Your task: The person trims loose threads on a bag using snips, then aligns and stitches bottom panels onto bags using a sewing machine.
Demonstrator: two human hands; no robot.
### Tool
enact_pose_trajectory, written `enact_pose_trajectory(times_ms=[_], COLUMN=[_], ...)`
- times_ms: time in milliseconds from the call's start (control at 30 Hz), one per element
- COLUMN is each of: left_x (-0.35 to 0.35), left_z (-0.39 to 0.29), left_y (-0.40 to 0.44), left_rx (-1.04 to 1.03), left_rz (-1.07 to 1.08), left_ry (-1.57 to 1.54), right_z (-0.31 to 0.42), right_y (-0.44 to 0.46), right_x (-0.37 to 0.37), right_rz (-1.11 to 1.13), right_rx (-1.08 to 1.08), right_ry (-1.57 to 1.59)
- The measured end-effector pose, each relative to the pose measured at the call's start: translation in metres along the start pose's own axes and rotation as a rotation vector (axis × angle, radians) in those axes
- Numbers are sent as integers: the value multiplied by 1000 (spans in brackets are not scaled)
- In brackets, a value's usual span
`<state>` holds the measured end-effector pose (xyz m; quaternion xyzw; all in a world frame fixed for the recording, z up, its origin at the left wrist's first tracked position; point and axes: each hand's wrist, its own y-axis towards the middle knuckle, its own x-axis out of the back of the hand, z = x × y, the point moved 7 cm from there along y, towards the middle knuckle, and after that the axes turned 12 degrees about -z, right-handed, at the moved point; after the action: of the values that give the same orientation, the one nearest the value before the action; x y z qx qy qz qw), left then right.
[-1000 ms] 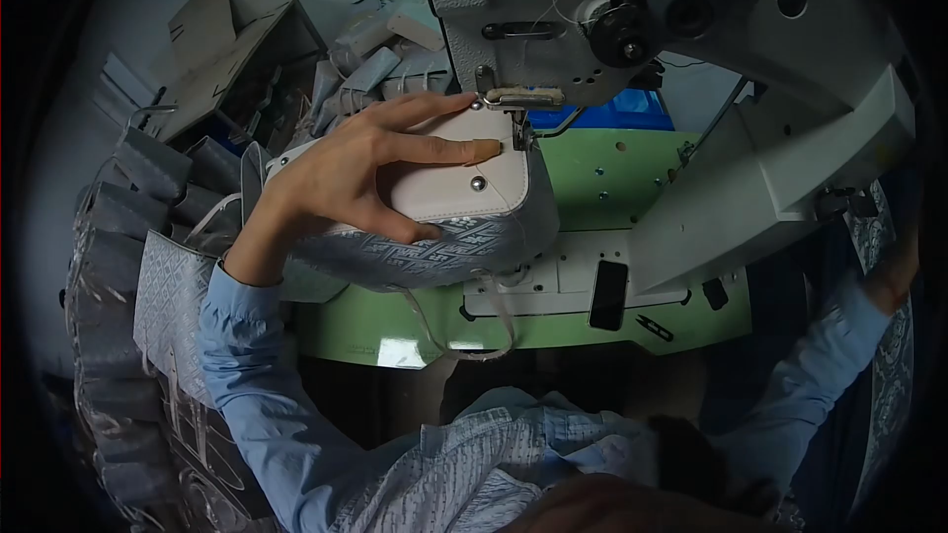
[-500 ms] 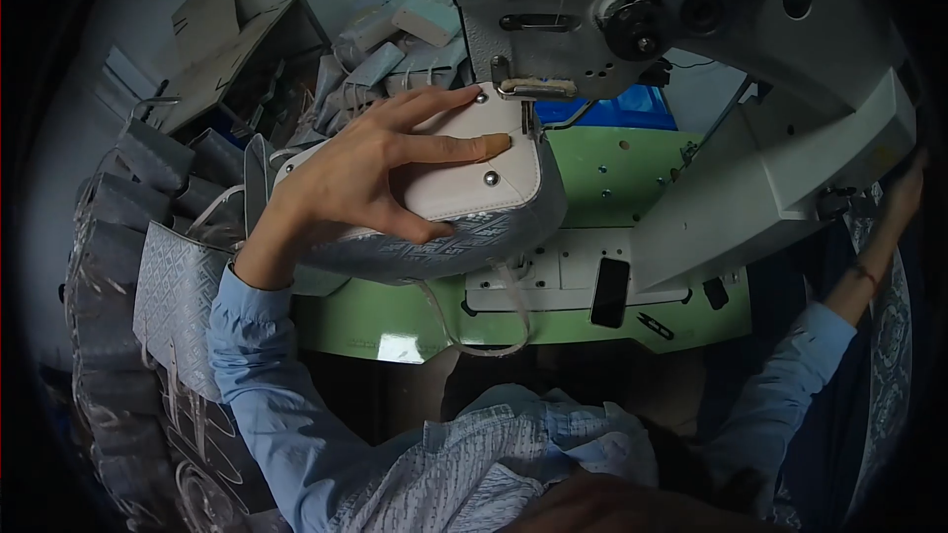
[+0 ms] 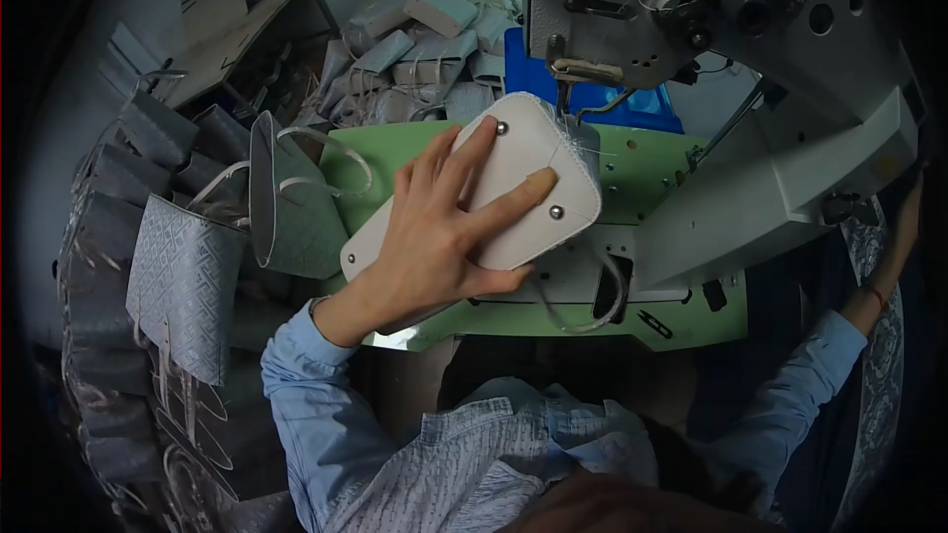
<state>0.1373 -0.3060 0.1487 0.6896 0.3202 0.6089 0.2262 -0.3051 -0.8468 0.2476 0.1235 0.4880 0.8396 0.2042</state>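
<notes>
A handbag (image 3: pixel 578 183) lies with its pale base turned up, showing metal studs, a seam around the rim and loose thread at its far corner. My left hand (image 3: pixel 434 227) lies across that base with fingers spread, the thumb by the near edge. One finger has a tan covering on its tip. The far corner of the bag sits just below the presser foot and needle area (image 3: pixel 565 89) of a sewing machine (image 3: pixel 592 30). My right hand (image 3: pixel 907 212) reaches to the far right, beside the machine; its fingers are lost in the dark.
A green worktable (image 3: pixel 434 331) carries a phone (image 3: pixel 614 286), partly behind a bag handle, and thread snips (image 3: pixel 655 324). More bags (image 3: pixel 188 276) crowd the left side. Wrapped bags (image 3: pixel 415 64) are piled behind, near a blue bin (image 3: pixel 632 109) and cardboard (image 3: pixel 232 20).
My left hand and the handbag have shifted right and toward me, the bag turning so its far corner points up to the machine. Another bag on the left is uncovered. The view has shifted slightly.
</notes>
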Motion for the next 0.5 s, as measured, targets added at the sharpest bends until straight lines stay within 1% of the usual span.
enact_pose_trajectory(times_ms=[33, 67, 100, 133, 167, 200, 233, 267, 300, 333, 400, 433, 500], left_x=[1, -4, -5, -5, -8, -10, -10, -9, -9, -9, -11, -11, -9], left_z=[0, -3, -3, -1, -2, -2, -1, 1, 0, 0, -4, -4, -3], left_y=[-4, -7, -10, -14, -18, -20, -20, -21, -22, -22, -22, -21, -22], left_rx=[10, 15, 37, 58, 63, 75, 88, 94, 94, 90, 87, 85, 83], left_rz=[-42, -45, -88, -128, -126, -155, -186, -193, -187, -178, -166, -161, -152], left_ry=[5, -1, 10, 20, 15, 15, 16, 18, 13, 10, 16, 12, 21], right_z=[12, 8, 13, 88, 77, 82, 102, 87, 65, 84, 111, 110, 115], right_y=[-2, -21, -58, -125, -175, -241, -311, -388, -464, -515, -566, -578, -600], right_x=[7, 18, 27, 38, 51, 47, 32, 22, 9, -2, -9, -14, -23], right_rz=[9, -56, -119, -295, -354, -287, -90, 155, 433, 647, 817, 818, 947], right_rx=[36, -2, -40, 31, 154, 183, 137, 23, -39, 4, -135, -141, 110], right_ry=[13, 26, 39, -228, -263, -237, -143, -1, -19, -114, -129, -122, -405])
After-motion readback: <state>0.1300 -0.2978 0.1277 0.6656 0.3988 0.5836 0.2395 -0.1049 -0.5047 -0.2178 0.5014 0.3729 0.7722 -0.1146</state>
